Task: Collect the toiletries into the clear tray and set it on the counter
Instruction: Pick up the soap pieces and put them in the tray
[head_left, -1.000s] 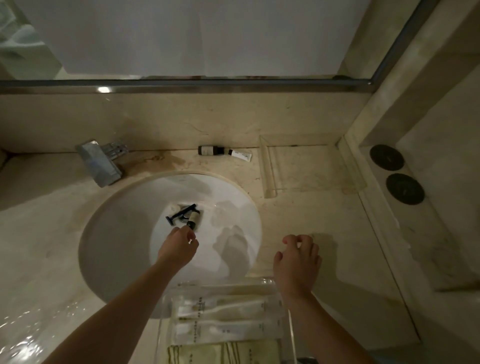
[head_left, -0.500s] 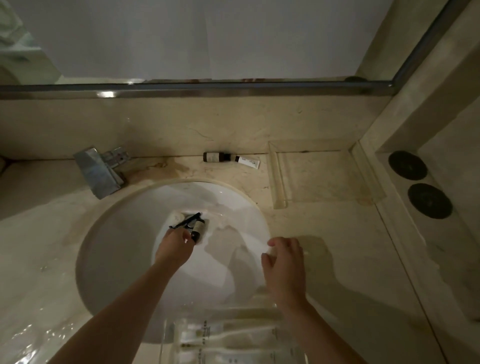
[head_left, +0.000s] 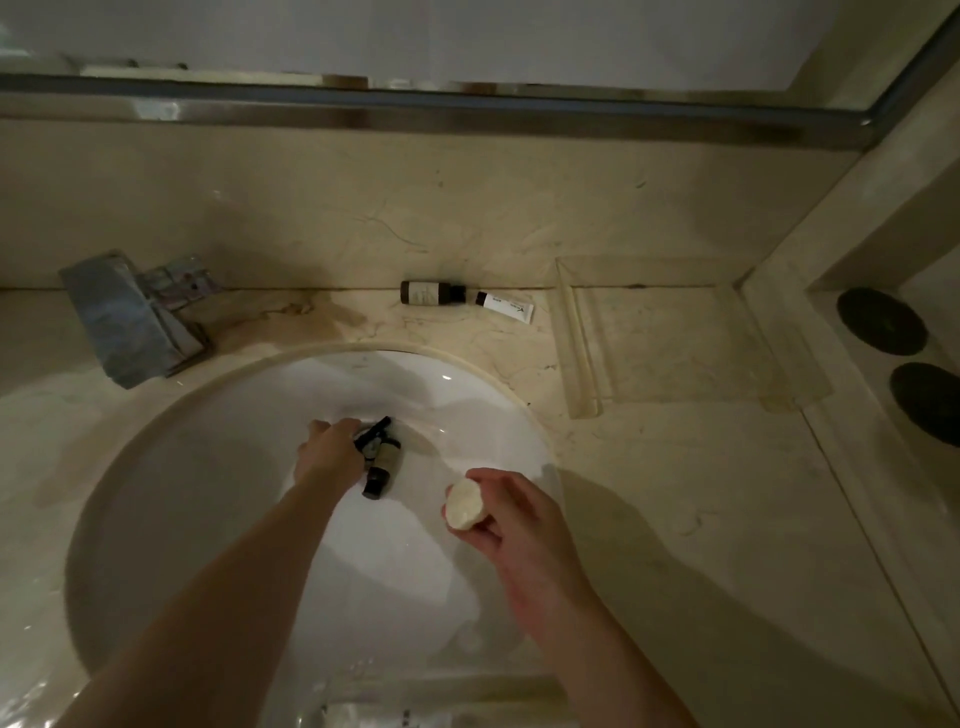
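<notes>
My left hand (head_left: 328, 458) reaches into the white sink (head_left: 208, 493), its fingers closed over a black razor (head_left: 378, 426). A small brown bottle with a black cap (head_left: 383, 465) lies beside it in the basin, touching the razor. My right hand (head_left: 511, 514) holds a round white soap (head_left: 466, 505) over the basin's right side. At the back of the counter lie another brown bottle (head_left: 426, 292) and a white tube (head_left: 506, 306). To their right, an empty clear tray (head_left: 577, 358) sits on the counter. A second clear tray (head_left: 363, 716) with packets shows at the bottom edge.
A metal faucet (head_left: 130, 322) stands at the sink's back left. Two dark round discs (head_left: 881, 320) lie on the raised ledge at the right. A marble backsplash and a mirror rail close off the back. The counter (head_left: 675, 519) stretches right of the sink.
My left hand has gone deeper into the basin and closed on the razor. My right hand has moved left over the sink and now shows the white soap. The view has shifted forward.
</notes>
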